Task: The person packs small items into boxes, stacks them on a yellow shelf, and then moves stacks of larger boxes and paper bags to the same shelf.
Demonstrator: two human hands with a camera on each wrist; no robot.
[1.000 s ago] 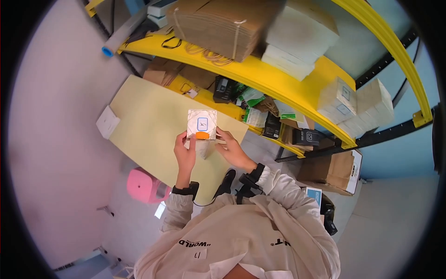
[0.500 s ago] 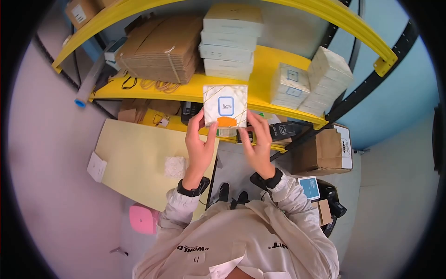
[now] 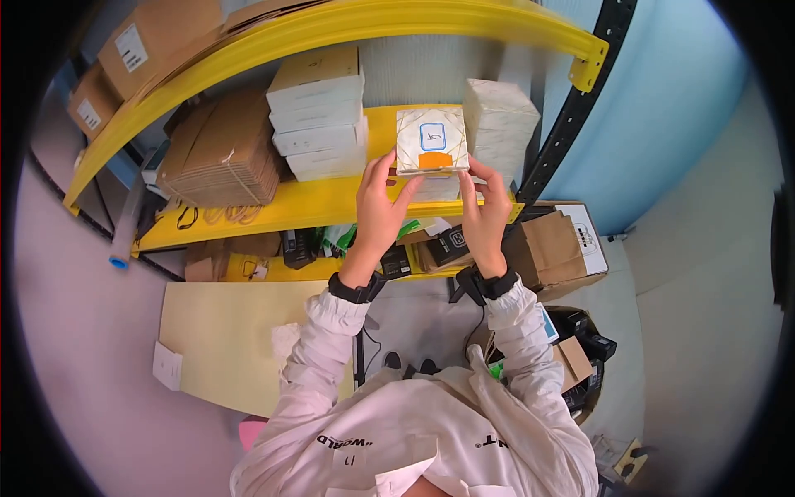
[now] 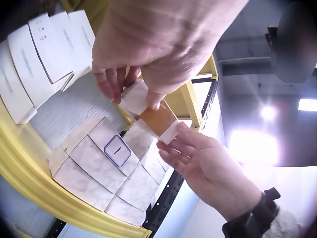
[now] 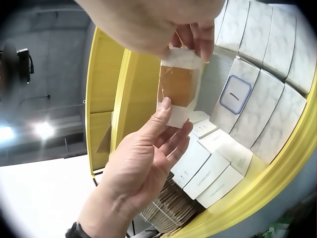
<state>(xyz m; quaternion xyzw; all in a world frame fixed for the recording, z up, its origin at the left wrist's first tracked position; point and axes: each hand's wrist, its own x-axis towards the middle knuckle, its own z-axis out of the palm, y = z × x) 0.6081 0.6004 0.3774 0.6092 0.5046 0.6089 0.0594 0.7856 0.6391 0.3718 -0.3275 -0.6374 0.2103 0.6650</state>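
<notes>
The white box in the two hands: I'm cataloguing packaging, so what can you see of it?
The white box looks like card, with fine gold-toned lines. One face bears a blue-framed label with a dark mark, and below it an orange patch. It looks closed. The left hand and right hand hold it up by opposite sides, in front of the yellow shelf.

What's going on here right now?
A person's left hand and right hand hold a marbled box with an orange label between them. It is held up in front of a yellow shelf, not set down. Other marbled boxes are stacked on that shelf, with a stack of white boxes to their left in the head view.
</notes>
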